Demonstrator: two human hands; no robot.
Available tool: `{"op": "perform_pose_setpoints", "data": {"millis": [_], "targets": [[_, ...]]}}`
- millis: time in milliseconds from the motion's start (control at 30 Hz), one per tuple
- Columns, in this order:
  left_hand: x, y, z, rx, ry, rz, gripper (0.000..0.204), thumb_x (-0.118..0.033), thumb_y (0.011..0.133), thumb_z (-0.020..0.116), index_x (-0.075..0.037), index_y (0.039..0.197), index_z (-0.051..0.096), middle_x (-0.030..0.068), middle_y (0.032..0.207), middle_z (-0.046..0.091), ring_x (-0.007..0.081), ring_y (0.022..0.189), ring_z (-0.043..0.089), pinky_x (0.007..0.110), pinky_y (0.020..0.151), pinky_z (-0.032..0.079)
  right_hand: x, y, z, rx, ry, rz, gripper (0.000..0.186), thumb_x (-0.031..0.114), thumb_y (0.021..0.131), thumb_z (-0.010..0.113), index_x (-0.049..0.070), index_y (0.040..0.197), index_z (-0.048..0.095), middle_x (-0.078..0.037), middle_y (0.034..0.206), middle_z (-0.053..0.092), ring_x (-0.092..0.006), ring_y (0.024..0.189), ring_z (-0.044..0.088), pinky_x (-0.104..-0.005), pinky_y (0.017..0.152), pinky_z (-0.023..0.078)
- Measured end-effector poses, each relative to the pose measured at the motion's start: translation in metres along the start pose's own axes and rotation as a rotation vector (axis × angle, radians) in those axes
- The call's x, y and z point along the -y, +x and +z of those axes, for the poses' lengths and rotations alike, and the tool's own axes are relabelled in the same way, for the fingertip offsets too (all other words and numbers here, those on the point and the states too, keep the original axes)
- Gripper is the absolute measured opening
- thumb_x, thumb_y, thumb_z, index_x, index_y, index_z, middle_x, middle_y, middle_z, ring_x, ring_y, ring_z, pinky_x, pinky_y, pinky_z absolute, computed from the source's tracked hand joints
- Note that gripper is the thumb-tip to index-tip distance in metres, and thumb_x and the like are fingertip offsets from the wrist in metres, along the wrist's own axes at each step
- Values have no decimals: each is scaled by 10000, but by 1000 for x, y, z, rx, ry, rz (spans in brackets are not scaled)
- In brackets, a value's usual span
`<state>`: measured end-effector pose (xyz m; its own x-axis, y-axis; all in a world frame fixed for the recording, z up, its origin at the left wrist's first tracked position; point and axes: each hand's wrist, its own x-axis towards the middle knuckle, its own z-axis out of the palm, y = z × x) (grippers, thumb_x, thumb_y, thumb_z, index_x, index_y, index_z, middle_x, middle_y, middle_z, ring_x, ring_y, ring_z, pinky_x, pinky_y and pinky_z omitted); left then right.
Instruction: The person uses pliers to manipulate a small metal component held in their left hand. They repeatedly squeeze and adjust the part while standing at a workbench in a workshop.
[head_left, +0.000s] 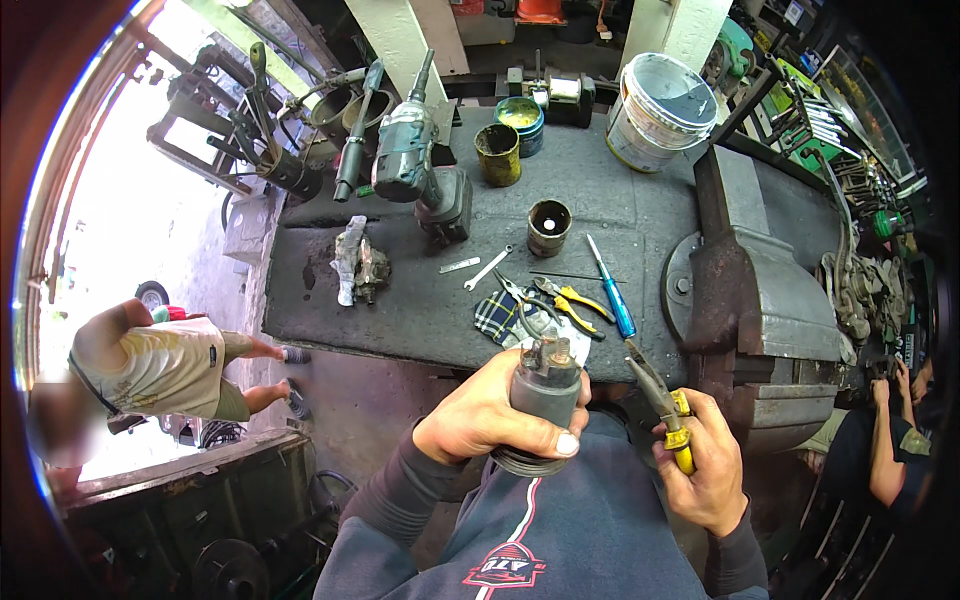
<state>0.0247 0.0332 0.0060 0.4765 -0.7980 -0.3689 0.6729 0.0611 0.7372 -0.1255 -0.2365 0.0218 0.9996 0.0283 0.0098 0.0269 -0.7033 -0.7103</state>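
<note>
My left hand (485, 412) is wrapped round a dark cylindrical part (544, 392), which looks like a starter solenoid, with metal terminals on its upper end. It is held upright in front of my body, near the bench's front edge. To its right, my right hand (708, 468) grips yellow-handled pliers (655, 388). The pliers' jaws point up and left, apart from the part. Just beyond my hands, a checked cloth (496, 316), a second pair of yellow-handled pliers (572, 302) and a blue screwdriver (616, 300) lie on the bench.
On the dark bench (420, 318) are a small wrench (488, 268), an open tin (549, 230), a cordless impact wrench (405, 160) and a white bucket (640, 130). A large vise (780, 290) stands right. One person (165, 365) is left; another person (885, 450) is right.
</note>
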Motion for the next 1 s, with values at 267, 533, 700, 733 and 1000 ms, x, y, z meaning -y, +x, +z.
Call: {"op": "perform_pose_setpoints", "data": {"millis": [267,533,700,733,1000], "targets": [[6,3,1,-154,16,34,520,-115,837,882,-5,1285,642,86,1041,752,159,952,709,316,881,554,1,2,5,21,-16,-6,295,-4,775,792,-34,1055,704,-283,1300,656,-474,1132,688,-497,989,564],[13,6,2,-225,198,142,580,-166,873,889,-14,1372,636,59,1104,737,142,1012,700,312,949,560,4,2,3,58,-94,-4,355,23,772,805,-44,1104,696,-289,1346,637,-474,1181,665,-509,1018,546],[13,8,19,-425,296,254,580,-96,831,965,-37,1323,665,11,1097,719,101,1029,673,282,936,565,11,-3,4,51,-210,0,397,44,763,807,-47,1133,693,-293,1392,612,-480,1227,640,-519,1063,525],[15,8,21,-462,322,294,580,-100,824,971,-37,1314,667,9,1096,718,96,1029,672,283,942,565,14,-3,3,51,-232,2,406,47,758,808,-47,1136,694,-292,1397,609,-479,1235,635,-520,1073,519],[28,11,19,-671,824,534,599,-74,710,999,-49,1246,731,60,1141,714,144,1040,681,319,967,556,29,-4,1,46,-335,-28,481,65,702,814,-32,1161,709,-274,1409,598,-459,1268,618,-525,1088,494]]}}
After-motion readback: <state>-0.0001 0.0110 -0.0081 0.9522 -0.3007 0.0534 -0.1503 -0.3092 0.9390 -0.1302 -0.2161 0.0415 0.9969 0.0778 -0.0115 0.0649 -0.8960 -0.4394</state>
